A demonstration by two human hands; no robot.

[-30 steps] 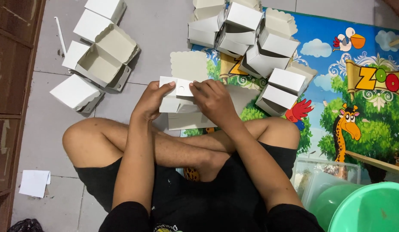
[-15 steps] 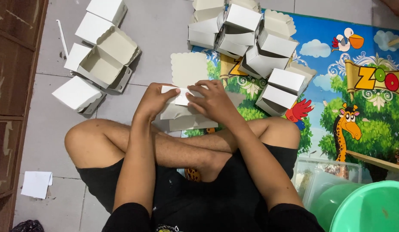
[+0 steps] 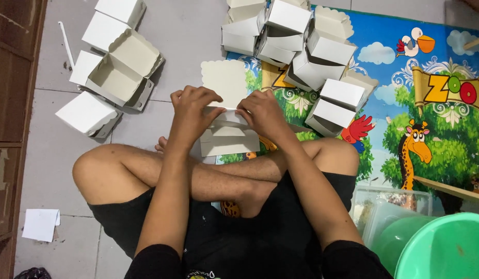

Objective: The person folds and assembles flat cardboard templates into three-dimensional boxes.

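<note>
1. Two hands work on one flat white box blank [image 3: 226, 111] that lies on the floor in front of the crossed legs, partly on the grey tiles [image 3: 188, 41] and partly on the mat [image 3: 404, 103].
2. The left hand [image 3: 192, 111] presses down on the blank's left side, fingers curled together over a fold.
3. The right hand [image 3: 262, 113] presses on the right side, fingers bent and close together, tips on the same fold line.
4. The blank is off-white card with a scalloped far edge; its near part shows folded flaps and a lower panel reaching toward the shins.
5. To the left is a group of about five folded boxes [image 3: 113, 67]: one stands open and shows nothing inside, the others are shut or lie on their sides.
6. Ahead and to the right is a heap [image 3: 301, 46] of roughly nine or ten folded white boxes; the exact count cannot be told, since they overlap. Several gape open with nothing in them.
7. One green tub [image 3: 446, 248] sits at the lower right, beside one clear plastic bin [image 3: 384, 206]; their contents cannot be seen.
8. One scrap of paper [image 3: 41, 225] lies at the lower left.
</note>
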